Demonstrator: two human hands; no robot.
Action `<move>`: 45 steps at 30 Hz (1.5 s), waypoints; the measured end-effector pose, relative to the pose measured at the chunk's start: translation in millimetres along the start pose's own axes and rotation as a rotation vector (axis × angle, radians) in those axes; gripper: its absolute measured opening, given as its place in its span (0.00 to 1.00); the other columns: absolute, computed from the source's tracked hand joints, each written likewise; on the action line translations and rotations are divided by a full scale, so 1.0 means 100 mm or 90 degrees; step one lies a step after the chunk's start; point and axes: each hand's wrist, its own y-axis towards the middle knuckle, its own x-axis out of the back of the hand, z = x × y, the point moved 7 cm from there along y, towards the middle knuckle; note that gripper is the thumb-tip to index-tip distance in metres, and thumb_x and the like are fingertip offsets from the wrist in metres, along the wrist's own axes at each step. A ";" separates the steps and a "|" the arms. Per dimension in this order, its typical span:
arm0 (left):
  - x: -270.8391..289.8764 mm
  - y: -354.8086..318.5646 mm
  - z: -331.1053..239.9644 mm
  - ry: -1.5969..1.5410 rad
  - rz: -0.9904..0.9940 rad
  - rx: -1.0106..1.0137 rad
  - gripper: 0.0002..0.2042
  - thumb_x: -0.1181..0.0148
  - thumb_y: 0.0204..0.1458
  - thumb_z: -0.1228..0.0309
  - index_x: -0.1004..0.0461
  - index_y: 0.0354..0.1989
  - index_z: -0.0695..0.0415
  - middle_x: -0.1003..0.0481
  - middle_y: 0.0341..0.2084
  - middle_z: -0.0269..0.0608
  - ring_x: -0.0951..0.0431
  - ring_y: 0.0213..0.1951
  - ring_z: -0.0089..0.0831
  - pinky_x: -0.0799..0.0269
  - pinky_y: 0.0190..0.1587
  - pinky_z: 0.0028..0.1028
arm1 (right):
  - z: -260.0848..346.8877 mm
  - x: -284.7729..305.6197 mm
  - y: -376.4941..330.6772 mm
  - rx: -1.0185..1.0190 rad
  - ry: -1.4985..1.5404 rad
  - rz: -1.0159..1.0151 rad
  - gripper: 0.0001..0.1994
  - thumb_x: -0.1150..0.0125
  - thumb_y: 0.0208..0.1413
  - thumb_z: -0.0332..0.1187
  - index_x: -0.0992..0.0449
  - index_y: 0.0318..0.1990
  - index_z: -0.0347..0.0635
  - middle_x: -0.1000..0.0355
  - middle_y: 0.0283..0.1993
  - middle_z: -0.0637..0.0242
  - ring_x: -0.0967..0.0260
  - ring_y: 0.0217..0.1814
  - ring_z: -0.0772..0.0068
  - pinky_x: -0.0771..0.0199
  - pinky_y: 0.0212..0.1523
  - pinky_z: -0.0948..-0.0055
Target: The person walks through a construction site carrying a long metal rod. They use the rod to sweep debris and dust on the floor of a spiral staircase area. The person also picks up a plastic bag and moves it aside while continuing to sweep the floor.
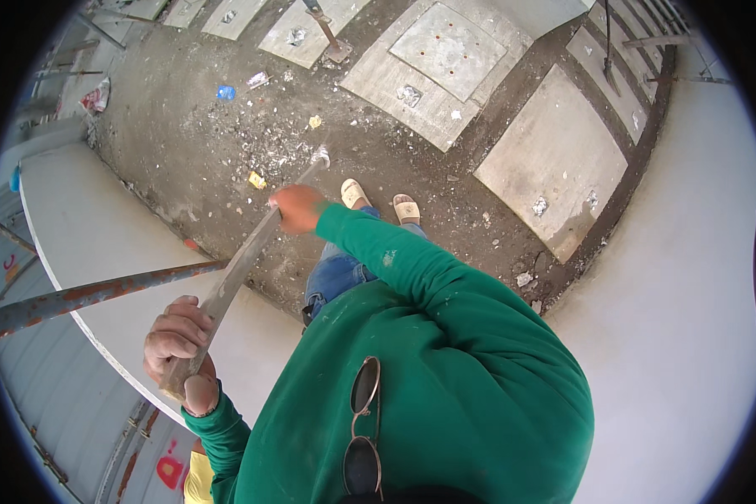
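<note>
Long-handled scraper, flat grey metal-looking shaft, runs diagonally from lower left up to a pale tip near the littered floor; can't tell what the head is exactly. Left hand has fingers wrapped tight round the butt end, low in view. Right hand is clenched shut round the shaft further up, arm in green sleeve stretched fwd. Both grips fully closed on the tool, no gap showing.

Rusty steel pipe comes in from the left edge and crosses just under or beside the shaft, near the left hand; touching or not, can't tell. Pale smooth slab curves below it.

Risks, as I judge: shaft could knock or snag on the pipe w/ a pull back, jarring the left wrist. Feet in open sandals sit close to the tool tip, so a slip of the tip toward them could catch toes. Floor is strewn w/ debris, wrappers, grit, which looks like poor footing. Sunglasses hang loose at the collar and could drop on a lean fwd.

Containers: none seen. Square concrete panels lie flat on the floor, only bits of rubbish on top.
</note>
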 end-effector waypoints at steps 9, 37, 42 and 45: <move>-1.67 -0.18 1.40 -0.266 0.199 0.276 0.14 0.41 0.60 0.63 0.29 0.26 0.60 0.27 0.27 0.35 0.29 0.34 0.26 0.32 0.41 0.31 | -2.24 0.04 -2.20 -0.273 -0.008 -0.127 0.08 0.39 0.41 0.26 0.24 0.32 0.41 0.27 0.38 0.49 0.29 0.44 0.43 0.30 0.44 0.52; 0.86 0.48 2.70 -0.309 -0.174 0.372 0.17 0.46 0.62 0.55 0.31 0.33 0.59 0.27 0.33 0.42 0.27 0.47 0.41 0.36 0.55 0.41 | -1.56 -0.06 0.87 -0.272 -0.292 0.216 0.09 0.39 0.50 0.33 0.24 0.38 0.43 0.25 0.45 0.53 0.27 0.49 0.45 0.28 0.48 0.51; 0.16 0.36 3.15 -0.303 -0.214 0.421 0.12 0.47 0.63 0.62 0.28 0.35 0.59 0.23 0.37 0.41 0.25 0.47 0.34 0.33 0.54 0.34 | -2.97 -0.14 0.53 -0.333 -0.299 0.149 0.10 0.38 0.48 0.34 0.24 0.37 0.40 0.26 0.42 0.47 0.27 0.47 0.44 0.27 0.48 0.51; 0.73 0.26 3.04 -0.187 -0.320 0.421 0.14 0.48 0.64 0.60 0.27 0.34 0.59 0.23 0.38 0.41 0.25 0.49 0.37 0.36 0.58 0.38 | -2.20 -0.49 1.46 -0.211 -0.271 0.142 0.09 0.39 0.48 0.34 0.24 0.34 0.40 0.25 0.36 0.47 0.27 0.42 0.42 0.28 0.44 0.48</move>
